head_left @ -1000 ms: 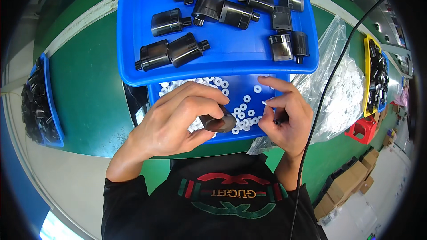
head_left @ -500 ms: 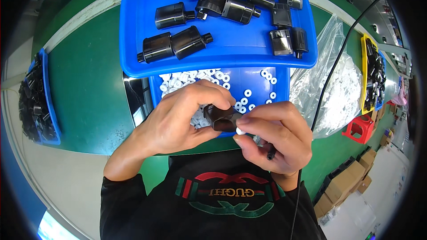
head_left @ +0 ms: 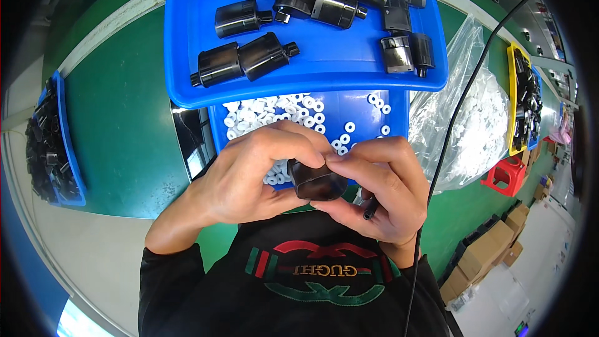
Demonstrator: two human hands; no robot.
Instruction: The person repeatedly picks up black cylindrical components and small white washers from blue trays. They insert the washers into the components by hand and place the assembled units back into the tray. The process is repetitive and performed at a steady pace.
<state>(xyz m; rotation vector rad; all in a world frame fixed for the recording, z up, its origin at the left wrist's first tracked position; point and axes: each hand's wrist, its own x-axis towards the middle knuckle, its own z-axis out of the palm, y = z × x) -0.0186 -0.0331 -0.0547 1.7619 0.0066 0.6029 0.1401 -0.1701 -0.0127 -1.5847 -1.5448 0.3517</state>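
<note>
My left hand is closed around a dark, see-through plastic cartridge shell, its wide end turned up toward me. My right hand pinches the same shell's edge with its thumb and fingertips. A thin black-ended tool is tucked in the right palm; most of it is hidden. Beneath the hands lies a blue tray holding many small white rings. No white ring shows between my fingers; the fingertips may cover one.
Above, a larger blue tray carries several dark cartridges. At right are a clear bag of white parts, a hanging black cable, a yellow bin and a red stool. A filled blue bin sits left.
The white ring seen in my right fingertips has gone out of sight. My right hand has moved left onto the shell, which has turned its wide end more toward me.
</note>
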